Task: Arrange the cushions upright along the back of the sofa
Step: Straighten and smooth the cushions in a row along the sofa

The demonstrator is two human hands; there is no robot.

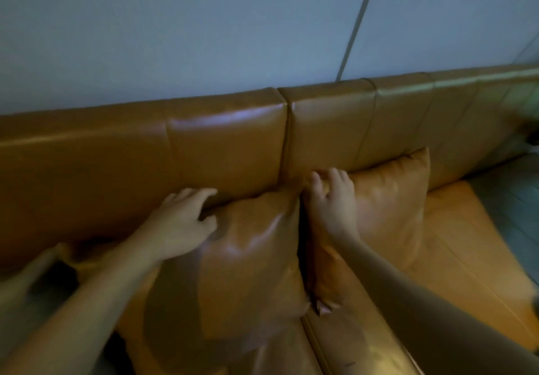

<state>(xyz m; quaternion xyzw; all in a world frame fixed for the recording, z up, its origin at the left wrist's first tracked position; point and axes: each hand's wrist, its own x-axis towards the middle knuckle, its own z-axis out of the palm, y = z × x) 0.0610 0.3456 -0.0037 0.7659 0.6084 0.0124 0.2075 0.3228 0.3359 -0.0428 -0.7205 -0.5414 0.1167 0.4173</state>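
Observation:
Two tan leather cushions lean against the backrest (227, 141) of an orange-brown leather sofa. The left cushion (248, 258) stands upright in the middle, its top edge against the backrest. My left hand (183, 223) grips its upper left corner with curled fingers. The right cushion (390, 199) stands upright beside it, touching it. My right hand (332, 202) lies on the upper left corner of the right cushion, fingers bent over its top edge. A third cushion corner (64, 252) shows at the lower left, partly hidden by my left forearm.
The sofa seat (466, 243) stretches to the right of the cushions. A pale wall (204, 30) rises directly behind the backrest, with a thin vertical line (358, 22) on it. Grey floor (513, 199) shows at the far right past the seat's edge.

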